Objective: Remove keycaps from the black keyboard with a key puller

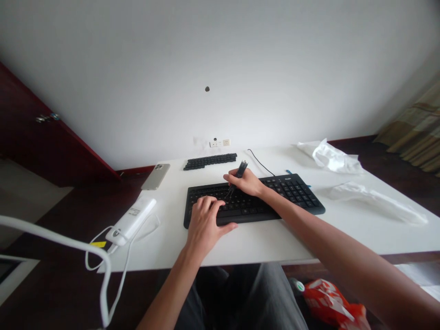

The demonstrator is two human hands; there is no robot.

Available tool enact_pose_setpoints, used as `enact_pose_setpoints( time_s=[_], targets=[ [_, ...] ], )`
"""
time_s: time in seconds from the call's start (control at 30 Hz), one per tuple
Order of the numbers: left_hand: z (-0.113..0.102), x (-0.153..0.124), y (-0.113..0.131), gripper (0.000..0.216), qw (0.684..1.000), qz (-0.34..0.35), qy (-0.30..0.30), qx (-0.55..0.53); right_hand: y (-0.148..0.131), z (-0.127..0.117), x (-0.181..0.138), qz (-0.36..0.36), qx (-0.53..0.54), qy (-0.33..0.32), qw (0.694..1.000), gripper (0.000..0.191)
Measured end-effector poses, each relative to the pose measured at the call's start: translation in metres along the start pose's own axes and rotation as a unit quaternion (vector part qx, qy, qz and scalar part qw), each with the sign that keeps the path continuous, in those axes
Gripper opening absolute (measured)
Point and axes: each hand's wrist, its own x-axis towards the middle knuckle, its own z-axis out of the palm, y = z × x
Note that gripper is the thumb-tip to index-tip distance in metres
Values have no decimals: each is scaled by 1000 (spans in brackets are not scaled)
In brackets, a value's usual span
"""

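Observation:
A black keyboard [295, 195] lies on the white table [261, 243] in front of me. My left hand [205, 221] rests flat on the keyboard's left part, fingers spread over the keys. My right hand [244, 182] is closed around a slim black tool [240, 171], whose thin lower tip points down at the keys near the keyboard's middle. A row of loose black keycaps [210, 161] lies behind the keyboard, near the wall.
A phone [156, 176] lies face down at the table's far left. A white power bank [131, 220] with a white cable sits at the left edge. Crumpled white plastic wrapping [332, 156] and another clear sheet [374, 198] lie at the right. A red bag [332, 305] is on the floor.

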Motion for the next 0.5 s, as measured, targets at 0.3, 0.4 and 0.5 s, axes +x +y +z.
enact_pose_setpoints(
  time_s=[0.3, 0.4, 0.5],
  targets=[
    [-3, 1, 5, 41, 999, 26, -26, -35, 2, 2, 1, 16, -5, -6, 1000, 47],
    [-5, 1, 9, 30, 997, 55, -25, -47, 3, 3, 1, 17, -1, -12, 1000, 47],
    [-5, 1, 11, 38, 999, 32, -5, -42, 3, 3, 1, 15, 1, -11, 1000, 46]
  ],
)
